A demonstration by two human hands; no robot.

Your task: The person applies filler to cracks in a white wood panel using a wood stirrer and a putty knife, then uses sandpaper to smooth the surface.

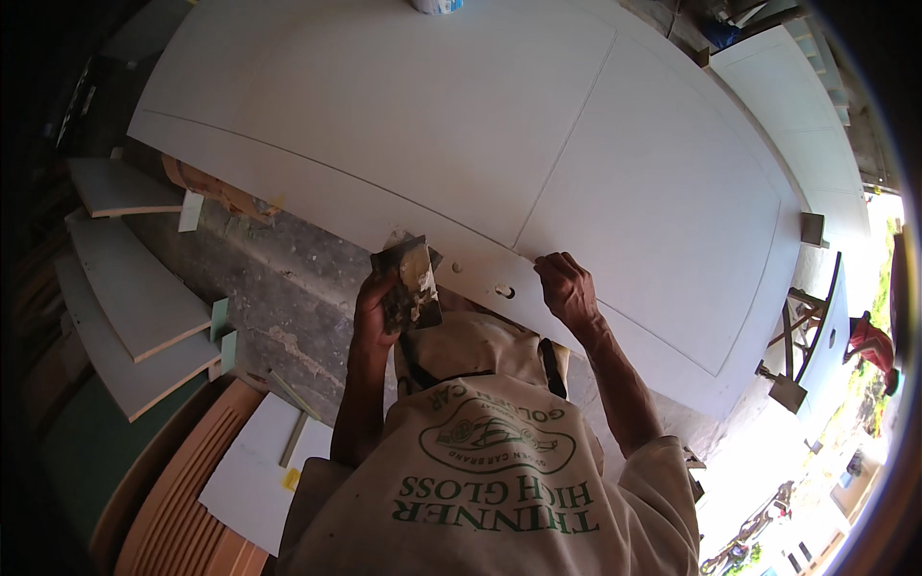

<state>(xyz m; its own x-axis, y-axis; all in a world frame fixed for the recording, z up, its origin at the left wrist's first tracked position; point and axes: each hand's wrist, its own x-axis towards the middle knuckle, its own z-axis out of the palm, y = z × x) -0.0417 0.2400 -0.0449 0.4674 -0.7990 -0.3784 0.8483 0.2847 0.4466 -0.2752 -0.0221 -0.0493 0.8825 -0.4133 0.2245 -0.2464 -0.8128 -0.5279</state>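
My left hand grips flat metal putty blades smeared with pale filler, held at the front edge of a large white panel. My right hand is curled on the panel, fingertips at a thin groove near where it meets a long groove along the front; whatever it pinches, if anything, is hidden. Between my hands, the panel has a small round recess and a dark cutout.
A can stands on the panel. Grey boards are stacked at left; a white sheet and ribbed brown pieces lie lower left. More panels stand at right, where another person in red bends near a board.
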